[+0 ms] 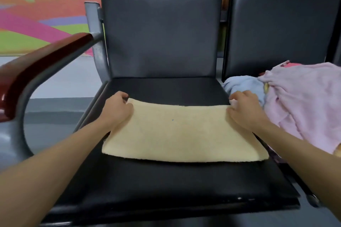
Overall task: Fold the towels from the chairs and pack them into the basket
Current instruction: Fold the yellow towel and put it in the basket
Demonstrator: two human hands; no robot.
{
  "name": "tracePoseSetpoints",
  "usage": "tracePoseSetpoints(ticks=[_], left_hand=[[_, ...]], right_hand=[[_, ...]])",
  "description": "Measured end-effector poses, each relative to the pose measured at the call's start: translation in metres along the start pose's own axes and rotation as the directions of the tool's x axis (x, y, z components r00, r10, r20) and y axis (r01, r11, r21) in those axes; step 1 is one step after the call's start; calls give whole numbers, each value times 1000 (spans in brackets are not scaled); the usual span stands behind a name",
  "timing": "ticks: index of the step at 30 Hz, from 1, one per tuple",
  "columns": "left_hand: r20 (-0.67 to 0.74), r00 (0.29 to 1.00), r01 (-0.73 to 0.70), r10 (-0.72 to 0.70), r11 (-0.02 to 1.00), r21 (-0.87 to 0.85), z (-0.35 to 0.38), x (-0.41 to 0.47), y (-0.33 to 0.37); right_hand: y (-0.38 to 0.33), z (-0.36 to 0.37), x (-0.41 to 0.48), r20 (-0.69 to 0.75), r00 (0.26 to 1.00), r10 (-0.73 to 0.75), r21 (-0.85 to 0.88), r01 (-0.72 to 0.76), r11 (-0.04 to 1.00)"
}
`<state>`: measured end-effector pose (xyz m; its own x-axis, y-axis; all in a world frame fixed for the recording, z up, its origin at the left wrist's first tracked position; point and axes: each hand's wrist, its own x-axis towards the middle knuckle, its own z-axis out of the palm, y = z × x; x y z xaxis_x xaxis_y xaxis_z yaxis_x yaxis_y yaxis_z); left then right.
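Right now the cream towel lies flat on the black seat straight ahead of me, its long axis running left to right across my body. My left hand pinches its far left corner and my right hand pinches its far right corner, fingers curled over the far edge, so both hands are equally near and the near edge lies towards me. I judge the next fold turns on that: either the far edge comes back over the near one, or one short end crosses to the other. On the neighbouring chair to my right, a blue towel and a pink towel sit heaped, just beside my right hand. I cannot see the basket. No brand, label or writing is readable anywhere.
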<state>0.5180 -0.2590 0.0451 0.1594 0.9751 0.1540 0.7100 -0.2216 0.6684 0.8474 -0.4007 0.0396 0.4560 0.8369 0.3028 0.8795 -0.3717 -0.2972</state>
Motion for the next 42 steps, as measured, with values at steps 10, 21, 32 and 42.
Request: tracePoseSetpoints(ticks=[10, 21, 32, 42], left_hand=[[237, 932, 162, -275, 899, 406, -37, -69, -4], [556, 792, 585, -252, 573, -574, -93, -104, -2], [477, 878, 421, -30, 521, -742, -31, -120, 126], [688, 725, 372, -23, 854, -363, 67, -142, 176]], right_hand=[[-76, -10, -66, 444, 863, -241, -34, 285, 958], [-76, -37, -95, 355, 849, -392, 295, 297, 908], [-7, -74, -87, 41, 999, 17, 552, -37, 833], [26, -79, -98, 156, 987, -29, 383, -33, 923]])
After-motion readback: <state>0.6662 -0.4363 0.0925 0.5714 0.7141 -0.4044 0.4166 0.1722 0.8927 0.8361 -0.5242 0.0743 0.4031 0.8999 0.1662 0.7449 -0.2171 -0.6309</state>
